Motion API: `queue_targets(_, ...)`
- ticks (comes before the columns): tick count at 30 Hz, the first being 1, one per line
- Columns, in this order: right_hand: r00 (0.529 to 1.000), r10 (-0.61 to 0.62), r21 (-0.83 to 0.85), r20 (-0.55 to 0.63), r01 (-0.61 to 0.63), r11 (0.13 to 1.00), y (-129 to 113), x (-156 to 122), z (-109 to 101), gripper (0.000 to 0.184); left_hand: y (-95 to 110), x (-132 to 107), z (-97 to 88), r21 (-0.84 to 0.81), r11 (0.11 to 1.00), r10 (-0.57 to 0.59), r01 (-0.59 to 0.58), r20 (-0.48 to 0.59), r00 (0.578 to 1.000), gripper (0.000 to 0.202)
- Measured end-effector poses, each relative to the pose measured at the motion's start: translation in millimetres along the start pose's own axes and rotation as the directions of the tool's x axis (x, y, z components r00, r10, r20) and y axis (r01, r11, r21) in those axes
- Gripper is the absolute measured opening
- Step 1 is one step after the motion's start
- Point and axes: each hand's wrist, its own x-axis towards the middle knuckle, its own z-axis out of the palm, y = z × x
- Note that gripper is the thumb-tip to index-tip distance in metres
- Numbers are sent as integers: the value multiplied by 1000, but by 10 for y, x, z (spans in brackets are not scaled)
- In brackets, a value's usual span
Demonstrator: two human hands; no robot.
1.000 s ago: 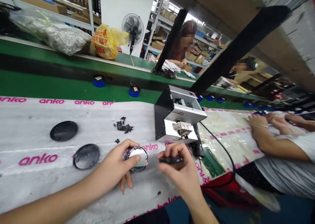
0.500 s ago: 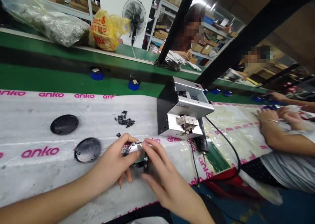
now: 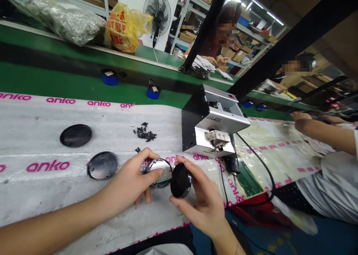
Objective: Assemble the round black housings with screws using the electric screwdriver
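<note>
My left hand (image 3: 131,182) grips a round black housing with a shiny silver face (image 3: 159,171), holding it down on the white "anko" sheet (image 3: 41,135). My right hand (image 3: 203,199) holds a round black cover (image 3: 180,180) on edge, just right of the housing and almost touching it. Two more black round covers (image 3: 75,135) (image 3: 102,165) lie flat on the sheet to the left. A small heap of black screws (image 3: 145,134) sits behind my left hand.
A silver and black screw feeder box (image 3: 212,122) stands to the right with an electric screwdriver (image 3: 231,164) and its cable in front. A green conveyor (image 3: 69,87) carries blue holders. Another person's arm (image 3: 324,133) rests at the right; others work beyond the belt.
My right hand has lifted a black round cover off the housing and tilted it upright to the right. One second ago that hand held a dark tool instead.
</note>
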Motion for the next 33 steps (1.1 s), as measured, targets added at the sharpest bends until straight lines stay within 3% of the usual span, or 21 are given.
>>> queue_targets(4,1000,-7,-49,25,8,999,-23,30,-16,74,-31,21,-13,-1,1000,-1,1,9,1000,21)
queue_targets(9,989,-81,-176,128,103,979,-96,149,-50,72,-116,51,-41,-26,1000,18,-17,50,999,25)
queue_targets(13,951,-35,-268,309,122,956,-193,336,-53,68,-136,112,-166,-136,991,31,-1,216,976,26)
queue_targets(17,915,-34,-245,403,143,959,-238,444,-35,67,-66,172,-367,-236,965,-5,118,432,902,23)
queue_targets(22,920,25,-283,391,94,954,-192,382,-13,65,-47,202,-497,-316,933,24,172,532,846,29)
queue_targets(29,947,55,-347,315,61,936,-213,381,34,64,-47,209,-496,-365,906,6,216,520,854,27)
queue_targets(33,959,29,-364,281,79,928,-233,408,61,64,-46,211,-480,-383,901,4,205,478,878,29)
